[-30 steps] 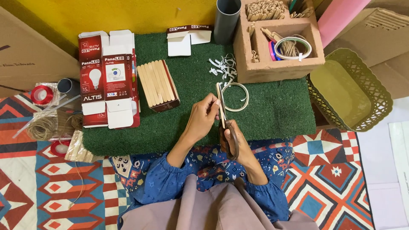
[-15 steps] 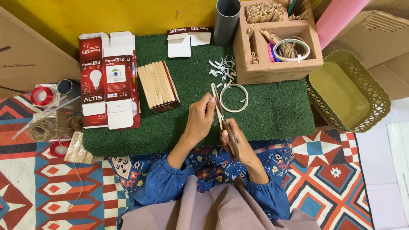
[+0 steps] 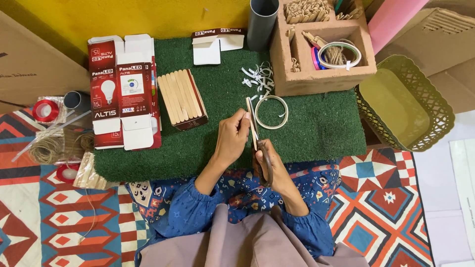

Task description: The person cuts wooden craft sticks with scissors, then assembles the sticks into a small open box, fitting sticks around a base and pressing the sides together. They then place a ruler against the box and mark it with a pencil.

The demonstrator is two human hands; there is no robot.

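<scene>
Green artificial-turf mat is your work surface, lying on the patterned red-and-blue rug. At 1 o'clock on the mat: brown cardboard compartment box with cord rolls inside. Off the mat at 3 o'clock: olive woven plastic basket. At 10 o'clock: flattened red-and-white bulb carton, and just right of it a block of pale wooden craft sticks side by side. Grey plastic tube stands at 12. White ring of thin strip lies just past your hands, white strip offcuts beyond it.

Your left hand is closed, pinching a single pale wooden stick near its middle. Stick's long axis runs 12-to-6, far end toward the ring, near end toward you. Your right hand is closed around dark-handled scissors, sitting at the stick's 6 o'clock end, touching it. Can't tell whether the blades are open or shut; your hand hides them. Right hand is the nearer one to the stick's near end; left holds higher up.
</scene>
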